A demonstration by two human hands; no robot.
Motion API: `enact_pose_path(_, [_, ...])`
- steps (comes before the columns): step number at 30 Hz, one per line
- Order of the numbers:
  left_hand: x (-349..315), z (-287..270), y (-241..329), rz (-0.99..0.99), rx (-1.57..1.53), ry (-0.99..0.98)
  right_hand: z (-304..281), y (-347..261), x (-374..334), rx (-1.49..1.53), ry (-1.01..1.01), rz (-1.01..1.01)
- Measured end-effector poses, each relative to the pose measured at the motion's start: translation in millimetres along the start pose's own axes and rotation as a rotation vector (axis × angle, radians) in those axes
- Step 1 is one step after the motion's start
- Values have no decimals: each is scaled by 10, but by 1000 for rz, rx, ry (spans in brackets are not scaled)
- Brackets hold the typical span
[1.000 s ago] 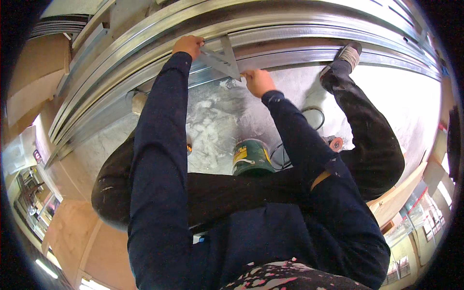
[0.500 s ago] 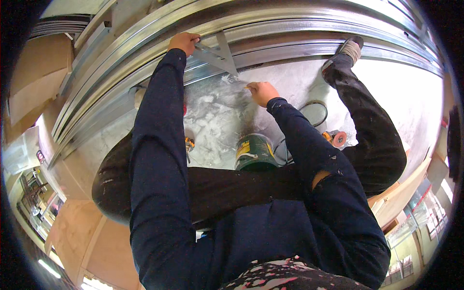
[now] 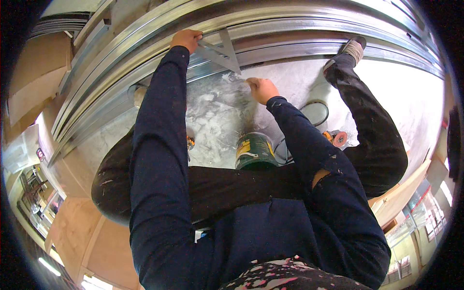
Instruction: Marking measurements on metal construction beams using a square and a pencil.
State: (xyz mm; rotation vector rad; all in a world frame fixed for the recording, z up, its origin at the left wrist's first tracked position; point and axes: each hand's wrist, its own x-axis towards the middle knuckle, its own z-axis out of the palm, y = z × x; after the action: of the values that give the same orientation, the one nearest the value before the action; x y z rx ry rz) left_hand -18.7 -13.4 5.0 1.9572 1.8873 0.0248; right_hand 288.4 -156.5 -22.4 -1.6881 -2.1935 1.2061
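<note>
My left hand (image 3: 187, 40), at the end of the outstretched left arm, is closed on the edge of a grey metal triangular square (image 3: 226, 54). That square lies against long shiny metal channels (image 3: 299, 26) running across the far side. Its pointed corner reaches out over the floor's edge of the channels. Just nearer than that corner, my right hand (image 3: 264, 91) is closed in a pinch above the dusty floor (image 3: 212, 111). What its fingers hold is too small to name. The fingers of the left hand are partly hidden along the metal.
A green bucket (image 3: 256, 153) stands between my legs. To its right are a tool with a reddish disc (image 3: 340, 139) and a looped black cable (image 3: 315, 115). An orange and black tool (image 3: 191, 142) is partly hidden by my left sleeve. My shoe (image 3: 354, 48) touches the channels.
The left hand and the metal square have shifted very slightly to the right. The right hand has stayed nearly in place, its fingertips a little higher.
</note>
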Motion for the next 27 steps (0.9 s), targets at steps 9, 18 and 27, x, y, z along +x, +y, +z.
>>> enact_pose_path(9, [-19, -20, -14, -104, 6, -102, -522, -783, 829, 226, 417, -22])
enact_pose_path(18, [4, -56, 114, -70, 27, -109, -603, -779, 1300, 61, 377, -39])
enact_pose_path(27, [-32, -51, 76, -51, 36, -149, -740, -750, 1129, 60, 328, -38])
